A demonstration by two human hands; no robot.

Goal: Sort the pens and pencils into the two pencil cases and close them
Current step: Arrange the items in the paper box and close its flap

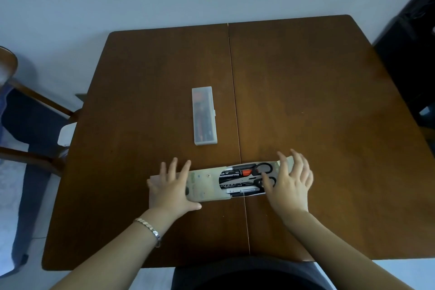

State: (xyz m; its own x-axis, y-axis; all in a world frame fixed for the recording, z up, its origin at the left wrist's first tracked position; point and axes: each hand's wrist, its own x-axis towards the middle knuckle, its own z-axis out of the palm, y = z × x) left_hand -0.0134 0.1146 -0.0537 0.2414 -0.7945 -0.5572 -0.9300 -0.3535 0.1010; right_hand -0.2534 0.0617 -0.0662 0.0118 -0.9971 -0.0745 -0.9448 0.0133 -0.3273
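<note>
While a brown wooden table [306, 101] fills the white-floored room, two cases show: the clear case [204, 116] well beyond the fingertips, the beige case [207, 183] under the spread-fingered left hand [173, 189] and right hand [289, 181], pens [237, 180] between them.

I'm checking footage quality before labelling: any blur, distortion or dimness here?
Head view: dim and bluish overall; wide-angle bending bows the table edges; the right hand is motion-blurred, the left hand sharper; print on the pens inside the open case is unreadable.
</note>
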